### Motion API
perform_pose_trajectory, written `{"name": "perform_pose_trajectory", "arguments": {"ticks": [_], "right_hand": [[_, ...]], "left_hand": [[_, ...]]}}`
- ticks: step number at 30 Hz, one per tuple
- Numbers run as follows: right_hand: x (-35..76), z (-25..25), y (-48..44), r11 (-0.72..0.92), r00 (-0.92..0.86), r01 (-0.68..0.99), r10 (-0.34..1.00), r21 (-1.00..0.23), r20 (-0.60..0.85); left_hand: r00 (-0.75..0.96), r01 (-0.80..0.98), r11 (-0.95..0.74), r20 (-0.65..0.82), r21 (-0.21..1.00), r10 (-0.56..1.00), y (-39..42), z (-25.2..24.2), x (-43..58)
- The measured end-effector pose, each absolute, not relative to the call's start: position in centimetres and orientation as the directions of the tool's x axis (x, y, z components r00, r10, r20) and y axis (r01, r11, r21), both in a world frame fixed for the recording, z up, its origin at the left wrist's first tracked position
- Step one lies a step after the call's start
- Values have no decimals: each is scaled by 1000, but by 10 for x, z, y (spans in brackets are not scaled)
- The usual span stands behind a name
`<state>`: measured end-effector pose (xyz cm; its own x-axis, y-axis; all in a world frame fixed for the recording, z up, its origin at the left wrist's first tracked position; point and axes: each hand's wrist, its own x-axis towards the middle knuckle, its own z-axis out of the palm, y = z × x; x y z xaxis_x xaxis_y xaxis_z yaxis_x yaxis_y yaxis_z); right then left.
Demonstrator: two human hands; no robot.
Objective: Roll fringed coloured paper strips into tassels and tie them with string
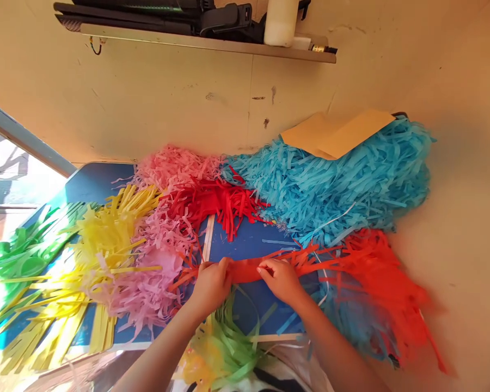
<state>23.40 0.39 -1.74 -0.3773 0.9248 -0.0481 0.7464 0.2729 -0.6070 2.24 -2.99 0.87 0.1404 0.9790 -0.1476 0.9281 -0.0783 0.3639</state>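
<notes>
Between my hands stretches a band of red-orange fringed paper [245,270], its cut strips running out to both sides. My left hand [213,280] is closed on the band's left part. With thumb and fingers pinched, my right hand [281,279] grips the right part. Off to the right, a loose heap of red fringed paper [375,267] lies close to the strips. Just below my hands, green and yellow paper strips [228,343] spread over the table's front edge and my lap.
The blue table [240,239] carries bundles of blue [330,185], pink [175,166], dark red [224,201], lilac [159,272], yellow [110,228] and green fringed paper [28,250]. Tan paper [338,133] rests on the blue heap. Above, a wall shelf [212,43] holds a white bottle [281,22].
</notes>
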Motion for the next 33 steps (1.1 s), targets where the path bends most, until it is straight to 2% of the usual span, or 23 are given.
{"name": "perform_pose_trajectory", "arguments": {"ticks": [13,23,29,31,33], "right_hand": [[223,-15,8,181,-244,900,963,-397,-113],[223,-17,11,141,-204,927,967,-347,-152],[223,-19,10,133,-197,930,967,-343,-160],[222,-19,8,133,-185,928,975,-347,-121],[222,-18,7,156,-167,926,986,-343,-2]], "left_hand": [[34,975,-7,-119,224,992,-18,-4,26],[41,981,-19,-111,191,993,-18,-4,26],[72,981,-65,-35,185,997,-22,-6,27],[99,978,-100,15,183,995,-23,-6,27],[171,967,-178,53,182,984,-24,-6,26]]}}
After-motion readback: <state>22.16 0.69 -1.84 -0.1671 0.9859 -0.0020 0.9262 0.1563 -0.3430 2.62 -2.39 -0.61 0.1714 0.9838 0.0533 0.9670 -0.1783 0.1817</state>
